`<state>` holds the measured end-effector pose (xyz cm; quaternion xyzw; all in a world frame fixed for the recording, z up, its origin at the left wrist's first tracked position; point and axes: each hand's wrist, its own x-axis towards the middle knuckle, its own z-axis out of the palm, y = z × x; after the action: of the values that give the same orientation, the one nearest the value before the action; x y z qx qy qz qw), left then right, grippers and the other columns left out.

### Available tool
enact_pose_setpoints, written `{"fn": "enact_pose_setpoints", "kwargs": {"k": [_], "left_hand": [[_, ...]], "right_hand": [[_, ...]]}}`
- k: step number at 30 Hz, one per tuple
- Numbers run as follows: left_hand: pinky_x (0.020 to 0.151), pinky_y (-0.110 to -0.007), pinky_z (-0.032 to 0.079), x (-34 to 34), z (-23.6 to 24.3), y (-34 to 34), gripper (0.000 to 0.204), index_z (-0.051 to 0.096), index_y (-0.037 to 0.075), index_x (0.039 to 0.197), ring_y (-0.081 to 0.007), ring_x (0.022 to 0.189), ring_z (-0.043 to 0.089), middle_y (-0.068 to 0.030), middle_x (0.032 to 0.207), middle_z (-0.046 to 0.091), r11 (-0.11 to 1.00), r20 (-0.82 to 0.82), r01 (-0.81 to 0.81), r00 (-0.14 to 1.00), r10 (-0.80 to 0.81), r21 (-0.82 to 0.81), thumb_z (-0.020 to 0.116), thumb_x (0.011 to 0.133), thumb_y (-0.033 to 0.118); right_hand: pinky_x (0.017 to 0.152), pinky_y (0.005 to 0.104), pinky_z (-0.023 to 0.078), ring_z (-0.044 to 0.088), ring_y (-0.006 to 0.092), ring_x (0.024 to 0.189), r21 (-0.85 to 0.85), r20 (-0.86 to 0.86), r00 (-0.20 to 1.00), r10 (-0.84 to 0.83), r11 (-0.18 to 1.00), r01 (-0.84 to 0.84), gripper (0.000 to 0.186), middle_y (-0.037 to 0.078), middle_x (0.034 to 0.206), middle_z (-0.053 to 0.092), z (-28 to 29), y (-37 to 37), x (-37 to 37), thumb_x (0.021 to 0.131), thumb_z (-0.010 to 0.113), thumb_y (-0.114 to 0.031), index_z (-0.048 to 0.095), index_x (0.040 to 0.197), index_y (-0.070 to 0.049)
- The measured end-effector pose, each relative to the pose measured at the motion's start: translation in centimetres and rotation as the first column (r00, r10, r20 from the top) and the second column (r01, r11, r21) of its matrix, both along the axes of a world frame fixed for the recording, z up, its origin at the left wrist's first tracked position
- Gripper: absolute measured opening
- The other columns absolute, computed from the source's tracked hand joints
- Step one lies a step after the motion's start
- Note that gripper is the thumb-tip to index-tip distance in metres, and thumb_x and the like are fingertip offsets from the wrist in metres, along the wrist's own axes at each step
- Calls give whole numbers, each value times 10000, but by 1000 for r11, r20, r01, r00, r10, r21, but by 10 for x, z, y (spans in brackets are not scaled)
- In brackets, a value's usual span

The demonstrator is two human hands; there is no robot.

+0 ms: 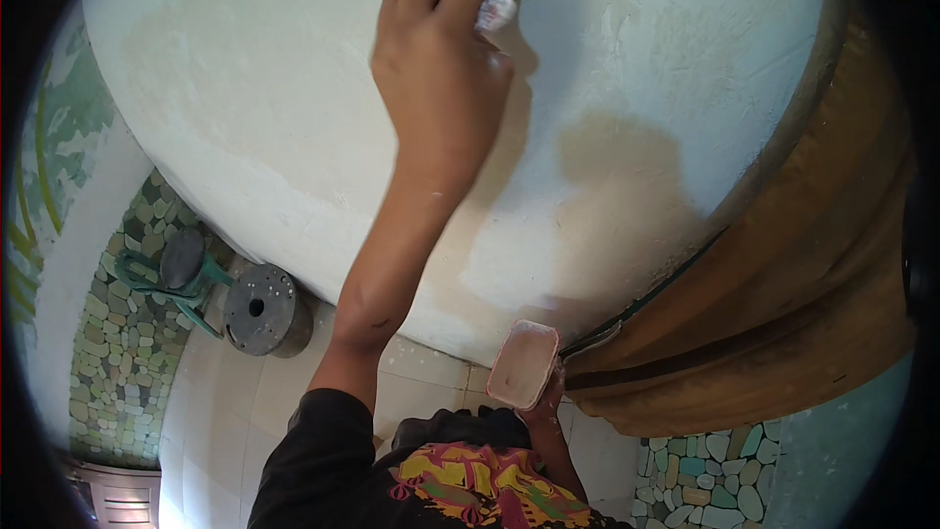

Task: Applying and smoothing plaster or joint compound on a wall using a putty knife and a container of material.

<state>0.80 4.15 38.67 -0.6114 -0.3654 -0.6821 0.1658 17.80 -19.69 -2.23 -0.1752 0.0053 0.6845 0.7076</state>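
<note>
1. Head view: the left hand (441, 44), raised at the pale wall (284, 108), has its fingers curled round a white-coated pad (497, 11).
2. The right hand (546, 406), low down, holds a rectangular tub (538, 325) with pale residue (524, 372) inside; its fingers are mostly hidden.
3. Much of the wall looks whitish and streaky, seemingly coated; tan areas (622, 176) lower right may be left to do, or merely shadow.
4. A brown drape (764, 304) hangs right; a grey drum (276, 318) stands left, near pebbled stonework (117, 362).
</note>
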Motion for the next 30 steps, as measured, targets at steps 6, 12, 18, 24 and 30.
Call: {"fn": "enact_pose_setpoints", "kwargs": {"k": [6, 12, 18, 24, 30], "left_hand": [[773, -379, 565, 47, -53, -42, 717, 723, 135, 1280, -290, 909, 655, -90, 1050, 684, 985, -138, 144, 978, -156, -94, 614, 636, -160], [797, -401, 567, -2, -22, -24, 610, 726, 114, 1248, -310, 943, 653, -113, 1071, 681, 988, -45, 150, 988, -151, -34, 654, 681, -98], [748, -387, 575, 23, -43, -23, 635, 693, 90, 1300, -300, 952, 635, -123, 1057, 656, 996, -166, -20, 986, 7, -82, 691, 686, -71], [754, -368, 580, 11, -58, -46, 599, 711, 124, 1306, -260, 954, 655, -106, 1099, 681, 979, -248, 174, 949, -195, -106, 741, 720, 3], [856, -394, 551, -24, -40, 12, 623, 711, 177, 1329, -270, 1043, 658, -88, 1161, 702, 987, -203, -29, 977, 61, 160, 764, 727, 31]], "right_hand": [[1116, 568, 445, 553, 337, 1348, -24, 38, 999, 15, 1000, -14, 579, 86, 1479, 568, 4, 1, 6, 999, 523, -484, 504, 1503, -198], [1137, 585, 426, 537, 356, 1370, 1, 53, 997, 56, 998, -56, 605, 98, 1502, 548, -7, 3, 8, 990, 532, -476, 481, 1523, -194], [1122, 591, 440, 552, 343, 1355, -12, -13, 997, 74, 997, -74, 566, 102, 1493, 555, -6, 6, 3, 1021, 506, -454, 487, 1514, -176], [1118, 601, 443, 560, 346, 1346, 39, 25, 997, 79, 996, -80, 570, 100, 1482, 568, -10, 5, 9, 1022, 505, -466, 494, 1510, -172], [1113, 602, 450, 557, 359, 1348, -22, 15, 996, 92, 996, -92, 612, 108, 1492, 557, -20, 5, 9, 1007, 497, -497, 477, 1524, -170]]}}
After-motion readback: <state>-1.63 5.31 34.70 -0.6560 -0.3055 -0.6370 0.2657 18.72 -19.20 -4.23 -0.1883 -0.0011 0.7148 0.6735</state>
